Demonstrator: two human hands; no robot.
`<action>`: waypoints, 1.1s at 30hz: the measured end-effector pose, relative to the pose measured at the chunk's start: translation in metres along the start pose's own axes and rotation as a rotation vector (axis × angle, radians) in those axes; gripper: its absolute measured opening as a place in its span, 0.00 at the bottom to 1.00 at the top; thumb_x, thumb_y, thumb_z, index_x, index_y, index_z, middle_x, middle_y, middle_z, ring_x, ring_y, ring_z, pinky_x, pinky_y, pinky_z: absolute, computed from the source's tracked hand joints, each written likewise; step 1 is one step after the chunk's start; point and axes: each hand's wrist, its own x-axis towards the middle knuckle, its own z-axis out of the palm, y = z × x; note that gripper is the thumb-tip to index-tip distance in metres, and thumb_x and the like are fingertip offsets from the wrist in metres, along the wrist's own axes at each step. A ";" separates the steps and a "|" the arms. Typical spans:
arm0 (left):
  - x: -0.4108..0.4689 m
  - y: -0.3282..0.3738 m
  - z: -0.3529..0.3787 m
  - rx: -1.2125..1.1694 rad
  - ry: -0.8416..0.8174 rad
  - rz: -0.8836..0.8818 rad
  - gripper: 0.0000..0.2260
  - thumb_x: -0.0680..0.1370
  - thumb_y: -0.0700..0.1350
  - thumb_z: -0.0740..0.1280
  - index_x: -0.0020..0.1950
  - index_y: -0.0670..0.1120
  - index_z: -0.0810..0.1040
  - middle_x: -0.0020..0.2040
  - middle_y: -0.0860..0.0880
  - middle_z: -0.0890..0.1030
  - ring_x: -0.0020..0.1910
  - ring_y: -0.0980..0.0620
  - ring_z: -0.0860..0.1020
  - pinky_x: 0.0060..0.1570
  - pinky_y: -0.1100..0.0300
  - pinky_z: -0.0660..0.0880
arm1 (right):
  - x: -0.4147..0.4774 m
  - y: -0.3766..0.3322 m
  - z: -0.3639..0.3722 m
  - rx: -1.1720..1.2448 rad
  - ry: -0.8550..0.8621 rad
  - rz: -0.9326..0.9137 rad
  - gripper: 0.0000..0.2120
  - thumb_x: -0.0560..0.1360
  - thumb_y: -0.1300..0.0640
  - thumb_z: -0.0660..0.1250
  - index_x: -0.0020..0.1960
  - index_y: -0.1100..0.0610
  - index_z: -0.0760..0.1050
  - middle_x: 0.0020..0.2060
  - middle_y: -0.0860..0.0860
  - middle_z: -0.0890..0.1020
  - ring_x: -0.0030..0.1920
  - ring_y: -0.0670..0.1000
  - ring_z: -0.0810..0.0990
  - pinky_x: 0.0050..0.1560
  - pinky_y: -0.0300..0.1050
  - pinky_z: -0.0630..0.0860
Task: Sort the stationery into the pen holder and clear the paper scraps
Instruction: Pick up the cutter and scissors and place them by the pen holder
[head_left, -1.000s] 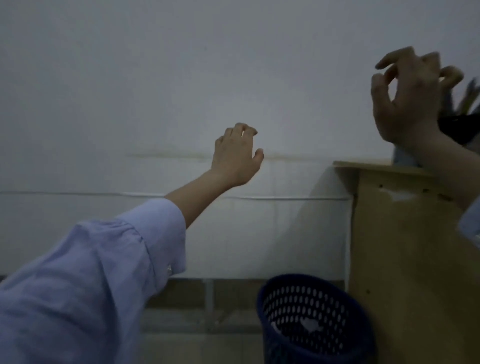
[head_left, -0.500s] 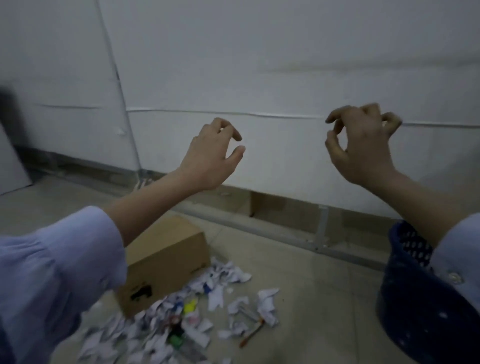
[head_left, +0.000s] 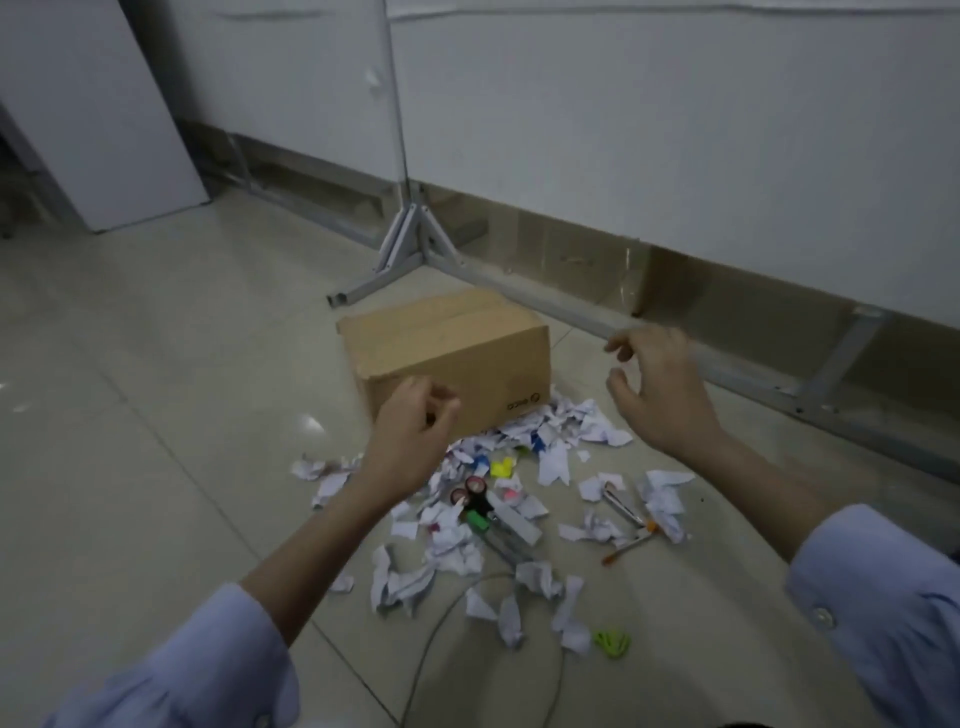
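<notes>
Hovering over littered floor (head_left: 156, 415), both hands are held in air. Left hand (head_left: 415, 426) is seen with fingers curled in, nothing gripped, in front of cardboard box (head_left: 447, 343). Right hand (head_left: 660, 395) is seen with fingers loosely bent and spread, nothing gripped. Paper scraps (head_left: 449, 551) are scattered on tiles against box front. Green marker (head_left: 478, 519) and orange pen (head_left: 631, 545) are mixed among scraps.

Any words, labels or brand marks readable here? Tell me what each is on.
Box: small dark print with a round logo at the lower right of its front face, too blurred to read.
Paper scraps: no print that can be read.
Markers: any labels are too small to read.
Nothing else carries text.
</notes>
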 end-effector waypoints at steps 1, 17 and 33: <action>-0.007 -0.014 0.011 -0.022 -0.006 -0.060 0.07 0.79 0.46 0.61 0.52 0.45 0.76 0.50 0.49 0.77 0.45 0.55 0.74 0.40 0.70 0.67 | -0.005 -0.001 0.016 0.033 -0.055 0.016 0.09 0.71 0.63 0.66 0.51 0.59 0.75 0.44 0.54 0.76 0.48 0.57 0.73 0.48 0.49 0.68; -0.045 -0.114 0.134 -0.059 -0.230 -0.462 0.05 0.77 0.43 0.63 0.47 0.45 0.78 0.44 0.49 0.80 0.41 0.53 0.78 0.36 0.64 0.70 | -0.083 -0.011 0.212 0.042 -0.886 0.160 0.23 0.75 0.49 0.66 0.67 0.59 0.69 0.58 0.58 0.74 0.57 0.59 0.75 0.54 0.47 0.74; -0.001 -0.116 0.156 0.208 -0.349 -0.186 0.10 0.73 0.33 0.61 0.50 0.39 0.80 0.50 0.41 0.81 0.49 0.42 0.78 0.47 0.52 0.75 | -0.085 -0.023 0.246 0.055 -0.869 0.380 0.15 0.76 0.60 0.64 0.61 0.62 0.69 0.58 0.62 0.71 0.56 0.63 0.73 0.52 0.51 0.72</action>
